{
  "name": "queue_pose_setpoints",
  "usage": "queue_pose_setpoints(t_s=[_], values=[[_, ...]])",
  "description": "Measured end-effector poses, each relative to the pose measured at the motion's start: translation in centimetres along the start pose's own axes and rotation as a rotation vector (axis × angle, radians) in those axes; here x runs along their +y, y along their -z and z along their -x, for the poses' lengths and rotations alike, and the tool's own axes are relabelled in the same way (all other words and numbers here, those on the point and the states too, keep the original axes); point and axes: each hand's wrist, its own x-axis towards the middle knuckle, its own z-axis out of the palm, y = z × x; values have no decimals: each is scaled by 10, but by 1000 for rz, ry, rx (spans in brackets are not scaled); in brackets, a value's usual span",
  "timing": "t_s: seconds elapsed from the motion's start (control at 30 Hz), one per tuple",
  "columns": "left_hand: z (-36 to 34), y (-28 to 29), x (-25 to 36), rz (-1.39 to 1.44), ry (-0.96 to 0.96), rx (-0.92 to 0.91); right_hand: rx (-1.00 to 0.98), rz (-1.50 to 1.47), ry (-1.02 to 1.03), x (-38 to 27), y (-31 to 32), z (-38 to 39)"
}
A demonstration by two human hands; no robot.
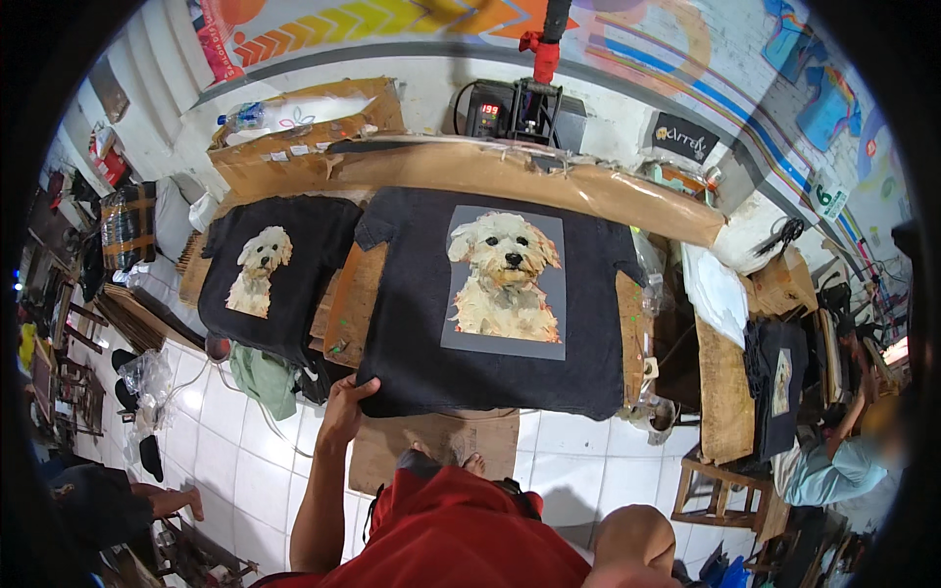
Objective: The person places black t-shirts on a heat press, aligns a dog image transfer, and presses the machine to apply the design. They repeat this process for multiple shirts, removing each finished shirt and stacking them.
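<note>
Big black cotton T-shirt with a grey-backed fluffy white dog print (500, 304) lies spread flat over the brown padded press board (470, 167), taking up most of it. Soft, light, floppy stuff — I'd say it wrinkles easily, so take it by the hem or corners, not the print. Left hand (345, 407) is pinching the shirt's lower-left hem. Right hand isn't visible — only an elbow, can't tell its state.

Black shirt (412, 323) bears a cream dog print (504, 277) on grey.
</note>
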Motion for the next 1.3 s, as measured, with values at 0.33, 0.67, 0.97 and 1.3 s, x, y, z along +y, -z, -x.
queue_pose_setpoints(t_s=[0.33, 0.67, 0.97, 1.3], values=[[55, 95, 25, -825, 427, -226, -525, 512, -1046, 71, 2, 192], [-229, 34, 148, -1175, -624, 44, -761, 599, -900, 309, -64, 289], [-304, -3, 168, -1531, -262, 262, -924, 460, -1096, 379, -64, 313], [-101, 46, 196, -1095, -821, 274, -445, 225, -1072, 238, -21, 215]])
